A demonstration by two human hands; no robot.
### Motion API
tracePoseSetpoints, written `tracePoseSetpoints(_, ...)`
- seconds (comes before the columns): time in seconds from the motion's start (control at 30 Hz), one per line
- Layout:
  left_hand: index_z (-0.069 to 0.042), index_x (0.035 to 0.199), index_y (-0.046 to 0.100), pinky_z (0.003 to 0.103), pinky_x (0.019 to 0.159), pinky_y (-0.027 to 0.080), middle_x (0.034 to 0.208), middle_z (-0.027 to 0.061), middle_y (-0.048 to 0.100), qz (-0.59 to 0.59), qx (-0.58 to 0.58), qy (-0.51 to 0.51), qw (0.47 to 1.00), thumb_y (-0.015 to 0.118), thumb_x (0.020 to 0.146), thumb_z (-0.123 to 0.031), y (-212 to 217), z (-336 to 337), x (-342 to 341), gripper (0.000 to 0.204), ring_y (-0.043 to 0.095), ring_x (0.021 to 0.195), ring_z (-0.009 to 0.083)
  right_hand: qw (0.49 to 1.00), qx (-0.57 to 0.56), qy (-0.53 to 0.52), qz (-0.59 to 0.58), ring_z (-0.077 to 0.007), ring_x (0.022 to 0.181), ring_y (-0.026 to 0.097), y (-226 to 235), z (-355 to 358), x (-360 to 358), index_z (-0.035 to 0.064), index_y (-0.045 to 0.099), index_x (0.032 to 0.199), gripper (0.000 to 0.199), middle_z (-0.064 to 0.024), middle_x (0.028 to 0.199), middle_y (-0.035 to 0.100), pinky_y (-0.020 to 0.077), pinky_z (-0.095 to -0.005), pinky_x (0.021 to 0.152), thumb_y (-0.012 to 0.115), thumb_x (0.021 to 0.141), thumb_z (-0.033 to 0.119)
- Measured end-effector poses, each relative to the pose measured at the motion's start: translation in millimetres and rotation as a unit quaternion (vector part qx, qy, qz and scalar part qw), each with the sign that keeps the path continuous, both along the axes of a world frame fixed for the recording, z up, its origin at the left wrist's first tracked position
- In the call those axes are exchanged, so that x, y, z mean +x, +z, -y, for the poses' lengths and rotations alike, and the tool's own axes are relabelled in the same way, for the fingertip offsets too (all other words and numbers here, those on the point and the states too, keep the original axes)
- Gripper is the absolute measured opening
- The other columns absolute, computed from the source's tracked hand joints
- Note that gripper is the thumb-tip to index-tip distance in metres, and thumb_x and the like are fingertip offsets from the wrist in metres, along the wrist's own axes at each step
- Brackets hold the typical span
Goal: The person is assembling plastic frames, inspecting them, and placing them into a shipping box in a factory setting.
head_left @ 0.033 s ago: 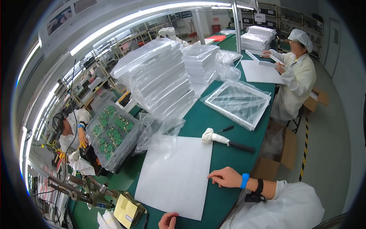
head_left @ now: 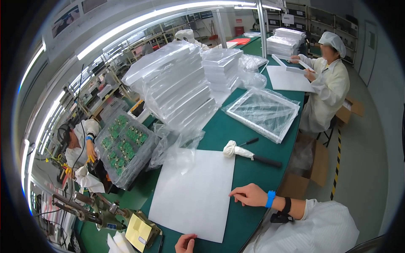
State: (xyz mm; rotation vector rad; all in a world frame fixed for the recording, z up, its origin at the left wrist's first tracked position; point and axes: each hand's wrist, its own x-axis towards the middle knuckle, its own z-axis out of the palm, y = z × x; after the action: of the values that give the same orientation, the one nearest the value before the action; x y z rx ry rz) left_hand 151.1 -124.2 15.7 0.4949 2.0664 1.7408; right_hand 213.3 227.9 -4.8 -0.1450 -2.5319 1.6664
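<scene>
A white square board or sheet (head_left: 192, 198) lies flat on the green table in front of me. My right hand (head_left: 249, 195) rests at its right edge, fingers loosely bent with the index finger reaching to the border, and nothing is held. At the near edge of the sheet is my left hand (head_left: 185, 243), partly cut off by the picture's lower rim; its thumb and bent fingers look apart with nothing visible between them. Beyond the right hand lies a hammer-like tool (head_left: 265, 161) with a black handle and a cloth-wrapped head (head_left: 230, 149). A thin black screwdriver (head_left: 252, 142) lies beside that head.
A white frame in clear film (head_left: 263, 114) lies farther off, near a tall stack of wrapped white panels (head_left: 177, 88). Left are a clear tray of green circuit boards (head_left: 124, 145) and a metal fixture (head_left: 99, 213). Two co-workers (head_left: 331, 84) sit nearby. Cardboard boxes (head_left: 295, 185) stand below the table.
</scene>
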Motion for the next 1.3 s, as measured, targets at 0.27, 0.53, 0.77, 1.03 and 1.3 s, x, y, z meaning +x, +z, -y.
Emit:
tracePoseSetpoints(0.27, 0.003, 0.107, 0.065, 0.028, 0.088, 0.048, 0.102, 0.0080, 0.067, -0.043, -0.022, 0.008, 0.999, 0.055, 0.096, -0.002, 3.5, -3.0, 4.9, 0.016, 0.061, 0.096, 0.0162, 0.999, 0.033, 0.002, -0.015, -0.0159, 0.061, 0.067, 1.7, 0.1, 0.3, 0.0126, 0.068, 0.112, 0.024, -0.0035, 0.078, 0.071, 0.0528, -0.0280, 0.059, 0.057, 0.091, 0.017)
tracePoseSetpoints(0.53, 0.002, 0.110, 0.066, 0.031, 0.093, 0.046, 0.111, 0.0121, 0.065, 0.102, 0.101, -0.244, 0.959, 0.056, 0.094, -0.006, 25.5, 0.5, 57.5, 0.020, 0.061, 0.104, 0.0210, 1.000, -0.007, -0.019, -0.019, -0.0078, 0.058, 0.052, 8.7, -1.8, 3.6, 0.0056, 0.069, 0.110, 0.031, -0.0022, 0.079, 0.062, 0.0420, -0.0220, 0.052, 0.070, 0.080, 0.001)
tracePoseSetpoints(0.77, -0.001, 0.118, 0.064, 0.030, 0.091, 0.046, 0.118, 0.0108, 0.065, 0.334, -0.087, -0.087, 0.935, 0.055, 0.098, -0.028, -45.7, 82.6, 206.4, 0.035, 0.060, 0.108, 0.0189, 0.981, 0.024, 0.191, 0.032, -0.0066, 0.056, 0.039, 21.9, 24.0, 4.5, 0.0048, 0.066, 0.115, 0.044, -0.0007, 0.078, 0.048, 0.0340, -0.0226, 0.051, 0.074, 0.072, -0.004)
tracePoseSetpoints(1.03, -0.002, 0.117, 0.065, 0.032, 0.078, 0.050, 0.103, 0.0062, 0.070, 0.365, -0.313, -0.167, 0.861, 0.058, 0.094, -0.040, -149.9, 71.2, 324.2, 0.045, 0.063, 0.090, 0.0168, 0.958, 0.071, 0.274, 0.042, -0.0053, 0.054, 0.031, 20.7, 32.7, 15.2, 0.0038, 0.067, 0.116, 0.049, 0.0038, 0.059, 0.035, 0.0255, -0.0226, 0.049, 0.079, 0.068, 0.000)
tracePoseSetpoints(1.3, -0.004, 0.095, 0.069, 0.029, 0.071, 0.053, 0.080, 0.0028, 0.069, 0.326, -0.153, -0.010, 0.933, 0.054, 0.096, -0.034, -139.1, 74.5, 315.9, 0.034, 0.063, 0.079, 0.0127, 0.974, 0.038, 0.223, -0.009, -0.0044, 0.052, 0.032, 1.5, 32.9, 24.4, 0.0028, 0.071, 0.105, 0.031, 0.0036, 0.057, 0.037, 0.0240, -0.0232, 0.048, 0.075, 0.075, 0.002)
